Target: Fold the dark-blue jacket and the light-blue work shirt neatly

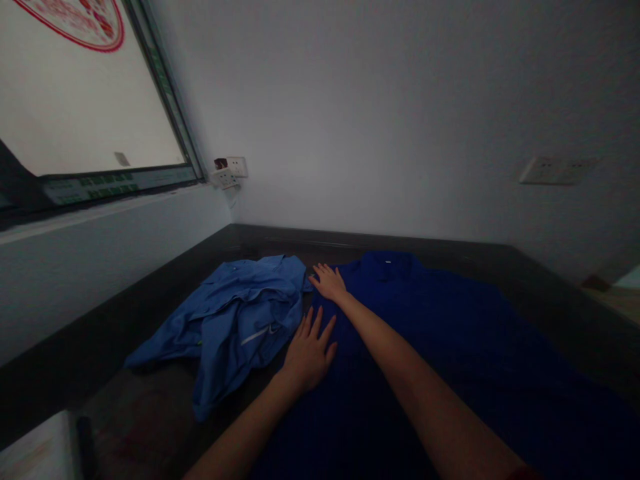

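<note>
A dark blue collared shirt lies spread out across the dark surface, its collar toward the wall. My right hand rests flat near the shirt's upper left edge, fingers stretched out. Closer to me, my left hand lies palm down along the same left edge, with its fingers spread. Neither hand holds anything. To the left is a lighter blue garment, rumpled, with a pale strip on its front; the left fingertips come close to its right side.
The dark tabletop meets a white wall at the back. Sockets sit in the corner, and another socket panel is on the right. A window frame stands at left. A white-edged object occupies the near left corner.
</note>
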`<state>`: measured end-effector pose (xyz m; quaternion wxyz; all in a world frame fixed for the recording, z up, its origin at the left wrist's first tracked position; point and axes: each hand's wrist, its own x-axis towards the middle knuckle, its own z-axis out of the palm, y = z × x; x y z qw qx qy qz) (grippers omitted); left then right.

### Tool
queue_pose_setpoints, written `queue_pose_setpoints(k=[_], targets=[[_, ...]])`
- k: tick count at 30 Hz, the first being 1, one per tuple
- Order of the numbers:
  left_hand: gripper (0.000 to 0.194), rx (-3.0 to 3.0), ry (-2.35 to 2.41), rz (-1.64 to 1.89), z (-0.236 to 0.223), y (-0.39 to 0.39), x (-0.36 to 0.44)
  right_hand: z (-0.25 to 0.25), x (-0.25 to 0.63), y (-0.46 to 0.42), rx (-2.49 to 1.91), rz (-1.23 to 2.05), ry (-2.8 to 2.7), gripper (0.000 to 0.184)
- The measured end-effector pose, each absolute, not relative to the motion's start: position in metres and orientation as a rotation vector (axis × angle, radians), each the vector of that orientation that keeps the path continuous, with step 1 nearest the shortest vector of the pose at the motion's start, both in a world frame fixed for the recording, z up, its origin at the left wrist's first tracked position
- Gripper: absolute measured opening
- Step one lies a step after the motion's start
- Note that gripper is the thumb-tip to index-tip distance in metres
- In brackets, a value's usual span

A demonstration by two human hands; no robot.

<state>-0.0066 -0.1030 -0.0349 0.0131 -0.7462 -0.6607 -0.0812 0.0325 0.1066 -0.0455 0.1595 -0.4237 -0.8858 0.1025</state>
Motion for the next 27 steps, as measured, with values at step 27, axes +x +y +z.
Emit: queue_pose_setpoints(k=[27], targets=[[0.057, -2.276, -2.122, -0.249, -0.012, 0.032, 0.006, -0.008, 0.484, -0.051, -1.835, -0.039, -2.024, 0.036]])
